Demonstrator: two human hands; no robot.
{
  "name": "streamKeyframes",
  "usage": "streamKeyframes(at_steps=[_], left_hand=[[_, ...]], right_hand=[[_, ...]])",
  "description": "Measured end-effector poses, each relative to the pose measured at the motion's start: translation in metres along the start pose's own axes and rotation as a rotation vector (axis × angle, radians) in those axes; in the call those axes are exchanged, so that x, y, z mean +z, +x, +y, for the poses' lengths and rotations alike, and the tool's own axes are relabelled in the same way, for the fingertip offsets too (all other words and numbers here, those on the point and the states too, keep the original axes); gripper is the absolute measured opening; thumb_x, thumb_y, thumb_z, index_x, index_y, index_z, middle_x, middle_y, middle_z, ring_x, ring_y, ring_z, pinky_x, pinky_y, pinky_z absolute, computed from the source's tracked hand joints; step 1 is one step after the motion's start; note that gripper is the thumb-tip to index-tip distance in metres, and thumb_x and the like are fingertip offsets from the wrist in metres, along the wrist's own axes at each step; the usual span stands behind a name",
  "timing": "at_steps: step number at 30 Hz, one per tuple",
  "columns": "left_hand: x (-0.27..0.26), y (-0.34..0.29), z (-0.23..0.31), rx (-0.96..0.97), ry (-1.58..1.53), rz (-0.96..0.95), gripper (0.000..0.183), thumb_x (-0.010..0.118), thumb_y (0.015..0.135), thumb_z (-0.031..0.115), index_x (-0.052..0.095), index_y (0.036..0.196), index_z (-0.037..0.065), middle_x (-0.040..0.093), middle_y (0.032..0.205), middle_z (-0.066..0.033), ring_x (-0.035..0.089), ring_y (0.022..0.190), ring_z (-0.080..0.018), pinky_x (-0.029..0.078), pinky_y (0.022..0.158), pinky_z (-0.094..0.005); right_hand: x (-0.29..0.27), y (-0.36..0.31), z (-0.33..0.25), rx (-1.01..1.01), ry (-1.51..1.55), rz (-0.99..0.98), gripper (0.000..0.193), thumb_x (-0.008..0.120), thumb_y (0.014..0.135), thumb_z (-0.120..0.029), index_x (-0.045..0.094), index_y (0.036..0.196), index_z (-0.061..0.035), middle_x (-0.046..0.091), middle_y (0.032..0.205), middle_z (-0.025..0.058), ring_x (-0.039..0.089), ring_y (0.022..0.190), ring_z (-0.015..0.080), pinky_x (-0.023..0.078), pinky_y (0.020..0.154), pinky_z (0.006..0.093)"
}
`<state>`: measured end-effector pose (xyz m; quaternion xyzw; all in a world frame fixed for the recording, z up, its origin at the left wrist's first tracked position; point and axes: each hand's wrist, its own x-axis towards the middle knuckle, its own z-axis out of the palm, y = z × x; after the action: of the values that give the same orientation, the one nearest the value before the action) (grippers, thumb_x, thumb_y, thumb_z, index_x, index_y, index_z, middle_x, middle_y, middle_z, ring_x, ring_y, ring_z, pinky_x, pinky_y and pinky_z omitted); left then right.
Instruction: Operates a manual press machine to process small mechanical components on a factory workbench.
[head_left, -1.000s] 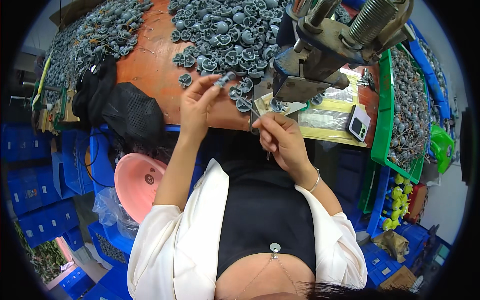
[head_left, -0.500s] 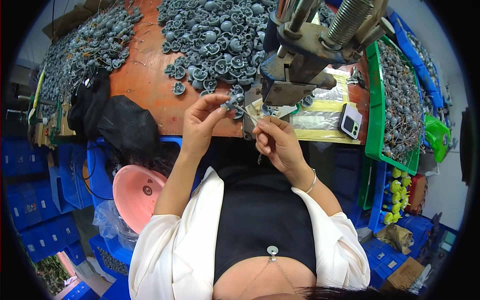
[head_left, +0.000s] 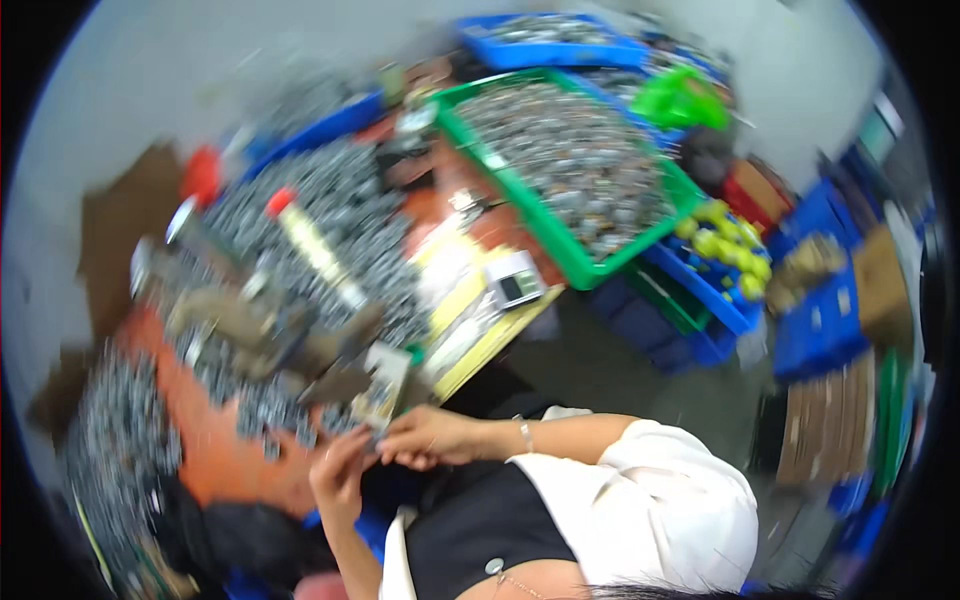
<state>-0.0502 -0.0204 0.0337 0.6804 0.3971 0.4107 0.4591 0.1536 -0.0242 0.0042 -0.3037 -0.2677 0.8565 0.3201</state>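
The view is smeared by motion. Near the front edge of the orange-red table, my left hand [head_left: 340, 468] pinches a small grey plastic part [head_left: 375, 441], mostly hidden by fingers. Close against it, my right hand [head_left: 432, 438] has its fingers pressed together; whatever they hold is too small and blurred to name. Both hands are just in front of the metal bench press [head_left: 290, 345] and its pale plate. A heap of grey dome-shaped plastic parts [head_left: 325, 190] covers the table behind the press.
A green tray [head_left: 585, 272] full of small grey parts stands on the right, beside a phone [head_left: 515, 282] on yellow-taped sheeting. Blue bins [head_left: 745, 318] with yellow-green items sit lower right. More grey parts [head_left: 120, 425] and a black mesh bag [head_left: 260, 535] lie left.
The whole view has swung to the right, so the press and hands now appear further left and lower. My hands have come closer together; the thin rod between them no longer shows.
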Motion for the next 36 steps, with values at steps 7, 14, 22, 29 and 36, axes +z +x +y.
streamKeyframes(at_steps=[7,14,22,29,36], left_hand=[[0.009,-0.011,0.006,0.206,0.417,-0.013,0.037,0.045,0.086,-0.011,0.068,0.114,-0.003,0.066,0.121,-0.0240,0.065,0.114,-0.0324,0.049,0.094,-0.0358],[-0.052,-0.026,-0.004,0.071,0.322,0.355,0.031,0.046,0.098,0.005,0.062,0.120,-0.009,0.067,0.117,-0.0164,0.064,0.110,-0.0244,0.047,0.101,-0.0433],[0.008,-0.023,0.017,0.307,0.968,0.397,0.032,0.068,0.083,0.011,0.067,0.113,-0.001,0.065,0.116,-0.0181,0.056,0.119,-0.0377,0.042,0.103,-0.0464],[0.037,-0.005,0.014,0.027,0.431,0.194,0.025,0.074,0.077,0.000,0.072,0.102,0.001,0.059,0.078,-0.0059,0.049,0.057,-0.0113,0.037,0.052,-0.0259],[0.041,0.013,-0.010,-0.013,0.440,0.240,0.017,0.074,0.080,0.002,0.069,0.096,-0.002,0.061,0.080,-0.0051,0.046,0.055,-0.0084,0.035,0.051,-0.0251]], right_hand=[[0.000,-0.001,0.001,-0.180,0.105,-0.029,0.024,0.070,0.093,-0.026,0.058,0.100,-0.0068,0.058,0.069,-0.0008,0.047,0.048,0.0023,0.030,0.039,0.0146],[0.002,-0.001,0.005,-0.478,-0.303,-0.081,0.014,0.062,0.095,-0.017,0.059,0.097,-0.0037,0.065,0.075,0.0045,0.062,0.060,0.0103,0.048,0.055,0.0243],[0.000,0.007,-0.003,-0.576,-0.615,0.160,0.018,0.060,0.096,-0.018,0.059,0.103,-0.0019,0.064,0.079,0.0099,0.063,0.068,0.0130,0.051,0.063,0.0304],[-0.006,0.000,-0.004,-0.537,-0.576,0.140,0.017,0.062,0.094,-0.014,0.057,0.101,-0.0005,0.063,0.078,0.0074,0.060,0.067,0.0117,0.049,0.062,0.0295],[-0.017,0.009,-0.011,-0.860,-1.247,0.512,0.030,0.074,0.083,-0.013,0.061,0.109,-0.0028,0.069,0.070,0.0080,0.066,0.067,0.0258,0.047,0.065,0.0351]])
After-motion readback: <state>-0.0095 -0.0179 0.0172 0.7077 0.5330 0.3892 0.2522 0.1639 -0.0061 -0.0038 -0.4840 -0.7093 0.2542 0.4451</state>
